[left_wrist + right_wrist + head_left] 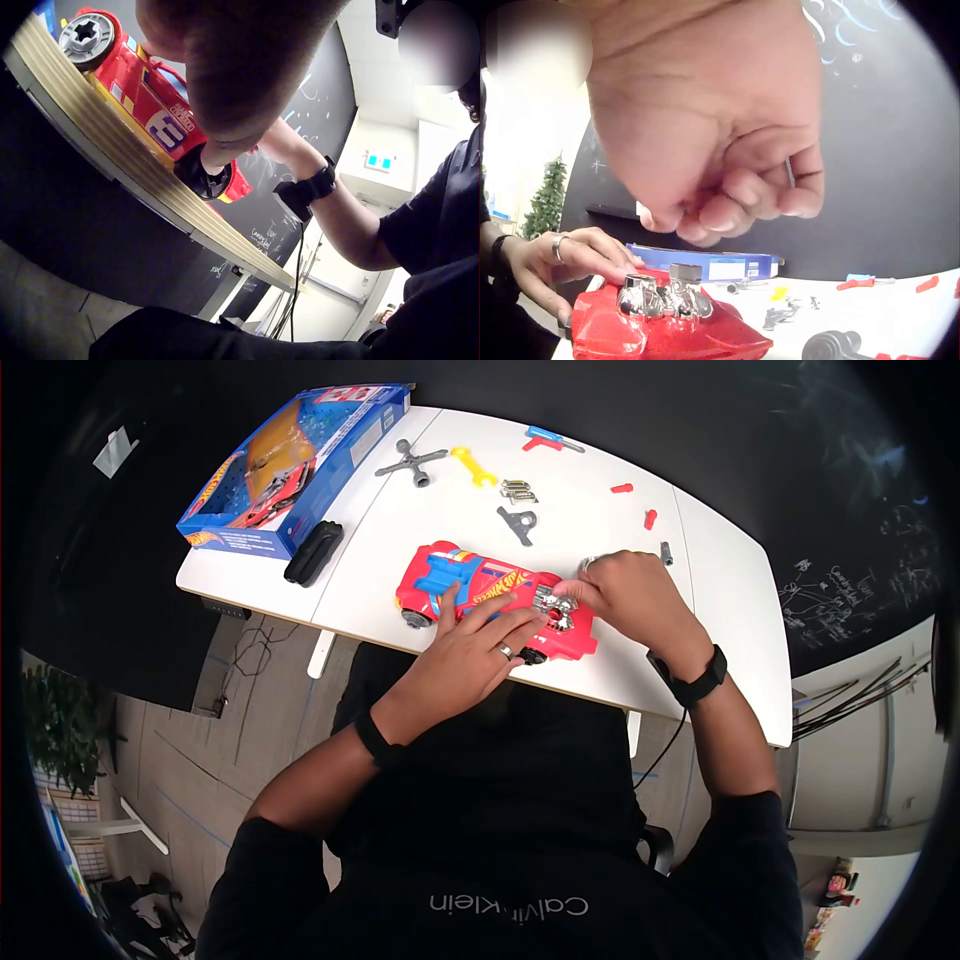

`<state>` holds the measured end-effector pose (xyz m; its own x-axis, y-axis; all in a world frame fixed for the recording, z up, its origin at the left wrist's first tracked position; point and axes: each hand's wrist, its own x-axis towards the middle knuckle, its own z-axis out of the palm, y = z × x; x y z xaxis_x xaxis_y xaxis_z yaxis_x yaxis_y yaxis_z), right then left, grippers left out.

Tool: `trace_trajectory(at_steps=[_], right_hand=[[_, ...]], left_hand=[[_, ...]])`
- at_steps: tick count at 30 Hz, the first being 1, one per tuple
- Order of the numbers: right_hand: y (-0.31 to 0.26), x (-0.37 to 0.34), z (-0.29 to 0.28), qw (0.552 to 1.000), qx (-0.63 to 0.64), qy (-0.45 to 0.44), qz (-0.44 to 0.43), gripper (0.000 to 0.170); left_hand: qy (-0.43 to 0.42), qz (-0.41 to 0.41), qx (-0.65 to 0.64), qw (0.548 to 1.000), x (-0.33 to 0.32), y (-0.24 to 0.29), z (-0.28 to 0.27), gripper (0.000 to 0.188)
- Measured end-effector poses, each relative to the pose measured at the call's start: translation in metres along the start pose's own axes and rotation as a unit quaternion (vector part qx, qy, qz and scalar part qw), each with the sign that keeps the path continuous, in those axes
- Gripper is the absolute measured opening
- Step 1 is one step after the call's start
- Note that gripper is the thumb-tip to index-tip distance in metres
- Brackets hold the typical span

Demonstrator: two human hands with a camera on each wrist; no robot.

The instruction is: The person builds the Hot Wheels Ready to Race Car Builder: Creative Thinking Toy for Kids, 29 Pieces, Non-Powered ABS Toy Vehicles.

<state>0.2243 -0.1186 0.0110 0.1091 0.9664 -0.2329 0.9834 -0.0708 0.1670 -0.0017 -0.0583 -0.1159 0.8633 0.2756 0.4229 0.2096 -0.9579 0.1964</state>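
Observation:
A red toy car with blue and yellow decals lies near the table's front edge. My left hand, with a ring on one finger, holds it: fingers lie over the top and the thumb is down at the black wheel. The chrome engine with a grey block on it shows at one end. Over that end is my right hand, its fingers curled and the thumb drawn in. A small silvery piece shows at those fingers in the head view; most of it is hidden.
Behind the car lie a grey cross wrench, a yellow wrench, chrome parts and a grey plate. A toy screwdriver, red pieces and a grey piece lie right. The blue box stands left, beside a black tray.

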Motion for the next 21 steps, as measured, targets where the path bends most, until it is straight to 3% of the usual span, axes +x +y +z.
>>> trace_trajectory(at_steps=[1,2,3,10,12,15,20,21], right_hand=[[0.004,0.001,0.008,1.000,-0.001,0.000,0.000,0.012],[0.010,0.001,0.023,0.982,0.094,0.124,-0.110,0.013],[0.015,0.003,0.035,0.927,0.185,0.245,-0.216,0.014],[0.003,0.004,0.029,0.975,0.041,0.154,-0.157,0.019],[0.002,0.005,0.036,0.960,0.052,0.214,-0.171,0.018],[0.008,0.009,0.043,0.957,0.046,0.213,-0.192,0.016],[0.001,0.004,0.051,0.959,0.005,0.239,-0.151,0.010],[0.005,0.005,0.054,0.954,0.048,0.243,-0.168,0.012]], left_hand=[[0.003,0.000,0.003,1.000,0.000,0.000,0.001,0.063],[0.007,0.001,0.006,1.000,-0.001,0.000,0.001,0.063],[0.006,0.001,0.006,1.000,-0.001,0.000,0.001,0.063],[0.008,0.005,-0.002,1.000,0.000,-0.001,-0.001,0.062],[0.011,0.010,-0.006,1.000,0.000,0.000,0.000,0.061],[0.013,0.014,0.000,1.000,0.002,-0.002,0.001,0.059],[0.015,0.017,-0.003,1.000,0.002,-0.001,0.000,0.057],[0.018,0.021,-0.002,1.000,0.002,-0.001,-0.001,0.057]])
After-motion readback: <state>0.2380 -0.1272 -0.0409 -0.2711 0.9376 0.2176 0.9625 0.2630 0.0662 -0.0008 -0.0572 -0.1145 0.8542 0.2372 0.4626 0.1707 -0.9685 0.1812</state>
